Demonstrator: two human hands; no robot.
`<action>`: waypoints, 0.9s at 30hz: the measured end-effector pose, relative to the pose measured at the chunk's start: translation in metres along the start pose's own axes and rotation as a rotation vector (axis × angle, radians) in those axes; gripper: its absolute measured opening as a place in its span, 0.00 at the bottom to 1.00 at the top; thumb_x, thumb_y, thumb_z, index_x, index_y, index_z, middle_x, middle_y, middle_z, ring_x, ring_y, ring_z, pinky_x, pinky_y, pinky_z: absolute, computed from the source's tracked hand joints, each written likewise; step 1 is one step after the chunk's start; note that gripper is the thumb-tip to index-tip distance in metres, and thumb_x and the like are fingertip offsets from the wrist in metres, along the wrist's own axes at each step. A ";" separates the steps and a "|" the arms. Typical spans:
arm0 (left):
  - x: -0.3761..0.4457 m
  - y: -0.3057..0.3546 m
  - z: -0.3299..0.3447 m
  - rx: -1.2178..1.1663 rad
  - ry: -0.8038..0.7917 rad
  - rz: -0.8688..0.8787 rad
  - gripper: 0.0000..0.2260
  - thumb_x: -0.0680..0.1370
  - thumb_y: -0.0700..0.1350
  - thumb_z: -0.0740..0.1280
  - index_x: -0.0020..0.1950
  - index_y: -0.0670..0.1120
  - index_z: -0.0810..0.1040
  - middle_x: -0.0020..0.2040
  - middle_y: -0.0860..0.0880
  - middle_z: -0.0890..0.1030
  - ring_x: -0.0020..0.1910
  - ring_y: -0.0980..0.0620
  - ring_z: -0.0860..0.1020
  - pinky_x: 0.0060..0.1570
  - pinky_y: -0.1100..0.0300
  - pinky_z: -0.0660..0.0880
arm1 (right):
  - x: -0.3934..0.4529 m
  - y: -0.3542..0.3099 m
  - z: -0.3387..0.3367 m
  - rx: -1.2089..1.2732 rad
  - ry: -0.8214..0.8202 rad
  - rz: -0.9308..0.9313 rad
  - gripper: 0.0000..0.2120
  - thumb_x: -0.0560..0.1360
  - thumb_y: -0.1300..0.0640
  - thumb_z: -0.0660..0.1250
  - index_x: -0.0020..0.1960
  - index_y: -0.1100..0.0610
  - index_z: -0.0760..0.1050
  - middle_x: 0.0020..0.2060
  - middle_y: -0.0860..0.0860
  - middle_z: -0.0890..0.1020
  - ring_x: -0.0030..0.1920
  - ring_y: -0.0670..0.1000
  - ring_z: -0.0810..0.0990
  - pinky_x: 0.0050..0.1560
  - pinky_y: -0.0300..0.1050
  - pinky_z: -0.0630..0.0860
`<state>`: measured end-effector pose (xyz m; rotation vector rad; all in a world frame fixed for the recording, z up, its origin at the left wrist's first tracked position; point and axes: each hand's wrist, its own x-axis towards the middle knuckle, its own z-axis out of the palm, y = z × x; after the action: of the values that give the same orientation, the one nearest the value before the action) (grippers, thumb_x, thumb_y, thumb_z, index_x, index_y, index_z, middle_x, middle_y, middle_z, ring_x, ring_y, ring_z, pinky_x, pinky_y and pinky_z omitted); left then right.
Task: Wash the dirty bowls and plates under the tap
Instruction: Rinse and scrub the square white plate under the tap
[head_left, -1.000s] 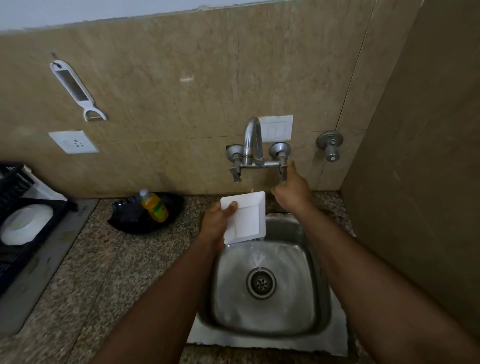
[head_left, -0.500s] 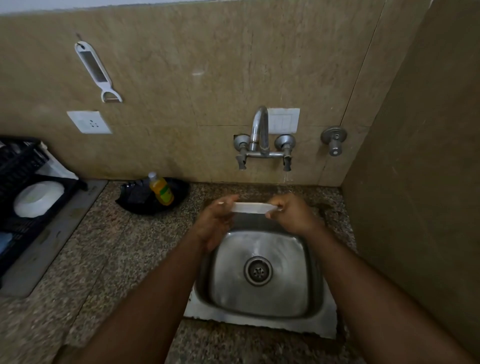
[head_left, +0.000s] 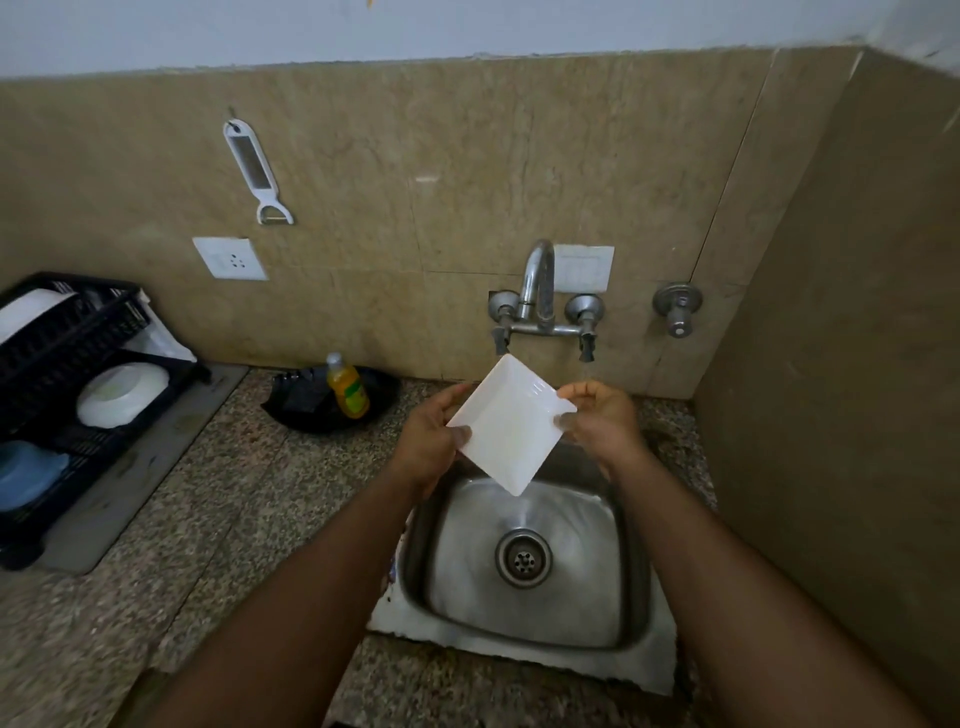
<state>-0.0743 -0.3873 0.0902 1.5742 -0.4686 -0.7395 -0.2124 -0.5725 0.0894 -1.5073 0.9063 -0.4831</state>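
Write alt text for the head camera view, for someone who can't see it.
Two hands, left and right, hold a square white plate tilted over a steel sink, below a wall tap. On the counter to the left sit a yellow soap bottle and a black dish rack holding dishes.

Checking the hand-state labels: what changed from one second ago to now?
The right hand left the tap handle and took hold of the square white plate's right edge. The water stream seen a second ago is gone. The plate went edge-on, then tilted up, one corner pointing down over the sink. The left hand kept its grip. Soap bottle and dish rack look unmoved.
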 end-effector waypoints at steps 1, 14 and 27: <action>0.000 0.007 0.000 0.083 0.003 0.068 0.30 0.76 0.25 0.62 0.74 0.47 0.75 0.61 0.45 0.84 0.59 0.47 0.83 0.55 0.48 0.82 | -0.001 -0.011 -0.002 -0.041 0.039 -0.042 0.14 0.68 0.73 0.72 0.43 0.55 0.80 0.41 0.53 0.86 0.42 0.55 0.86 0.36 0.48 0.83; 0.006 0.080 -0.005 0.294 0.149 0.385 0.12 0.80 0.35 0.69 0.61 0.48 0.83 0.53 0.49 0.87 0.51 0.53 0.86 0.50 0.51 0.85 | -0.012 -0.103 -0.034 -0.219 0.186 -0.504 0.15 0.63 0.65 0.78 0.39 0.47 0.80 0.32 0.45 0.82 0.35 0.53 0.84 0.34 0.58 0.84; -0.004 0.099 -0.003 0.290 0.160 0.499 0.13 0.81 0.36 0.68 0.61 0.49 0.83 0.54 0.49 0.86 0.52 0.52 0.85 0.47 0.48 0.85 | -0.034 -0.127 -0.040 -0.219 0.254 -0.581 0.15 0.68 0.67 0.79 0.39 0.49 0.79 0.35 0.45 0.83 0.38 0.49 0.84 0.39 0.52 0.85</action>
<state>-0.0635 -0.3968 0.1880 1.6714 -0.8382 -0.1664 -0.2309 -0.5791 0.2259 -1.9459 0.7173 -1.0410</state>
